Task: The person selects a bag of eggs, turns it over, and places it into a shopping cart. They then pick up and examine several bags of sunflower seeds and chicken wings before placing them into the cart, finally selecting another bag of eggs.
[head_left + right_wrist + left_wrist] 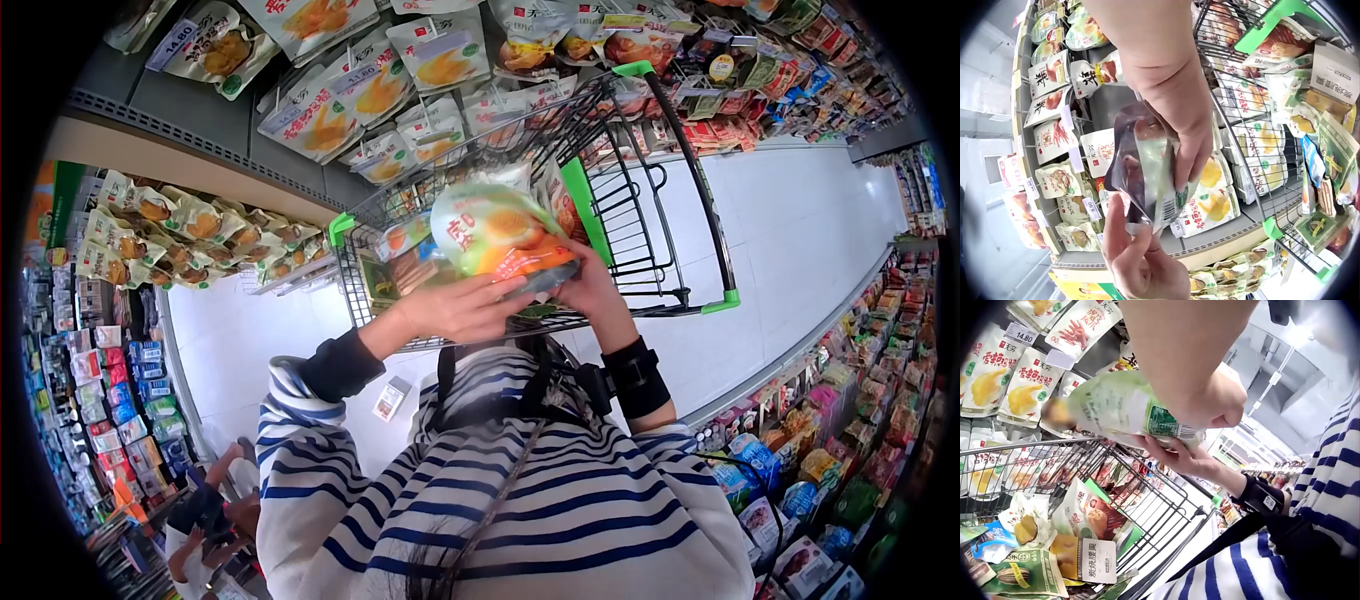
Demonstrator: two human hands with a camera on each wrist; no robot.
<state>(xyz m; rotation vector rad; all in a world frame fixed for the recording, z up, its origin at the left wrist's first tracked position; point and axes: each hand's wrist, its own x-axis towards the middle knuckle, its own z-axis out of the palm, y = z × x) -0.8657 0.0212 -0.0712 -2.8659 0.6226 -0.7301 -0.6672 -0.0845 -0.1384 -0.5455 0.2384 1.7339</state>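
A plump white-and-green food pouch point(500, 235) with a picture of orange-brown food is held over the shopping cart point(345, 285). My left hand point(465, 308) grips its lower left edge. At its lower right corner, my right hand point(590, 285) holds on with curled fingers. The pouch's back, with a green label and barcode, shows in the left wrist view point(1119, 409). Its dark clear bottom point(1132, 162) faces the right wrist camera, where the left hand's fingers point(1138, 247) pinch the lower edge.
Snack bags point(1029, 572) and a cashew packet point(1084, 559) lie in the cart. Hanging pouches point(440, 60) with price tags line the shelf ahead. More stocked shelves point(820, 450) stand at right. Another person point(205, 520) is at lower left.
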